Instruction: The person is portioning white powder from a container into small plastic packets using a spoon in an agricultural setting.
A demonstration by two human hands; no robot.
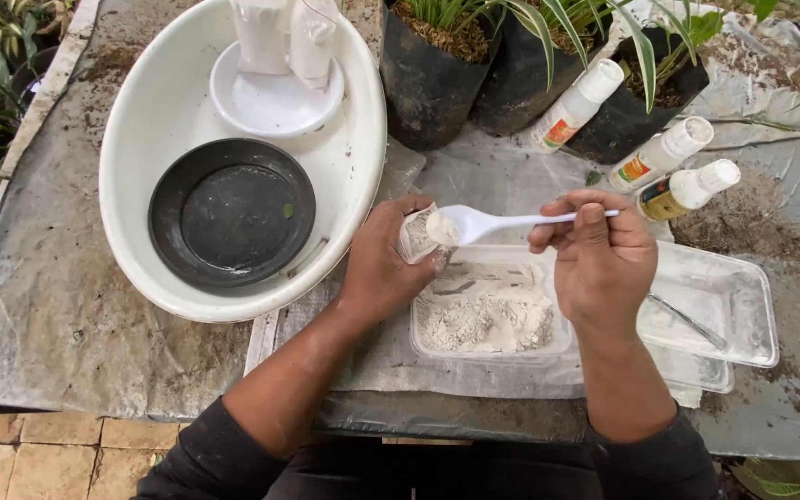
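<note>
Powder, pale and clumpy, sits heaped on my white plastic spoon (474,222), right at the mouth of the small packet (416,233) so that any spill would drop into the clear tray (491,315) of the same powder below. Starting at the left, a big white basin (155,120) holds a black saucer (231,211) and a white saucer (275,97), kept together out of my way. My left hand (383,259) is curled closed around the packet, tilting its opening toward the spoon. My right hand (599,255) pinches the spoon's handle between thumb and fingers, held level. Further right lie a second clear tray (724,310) and three small white-capped bottles (668,153), near black grow bags (432,79) of plants. Everything rests on a grey, soil-smeared sheet (48,315) outdoors, tiles below.
</note>
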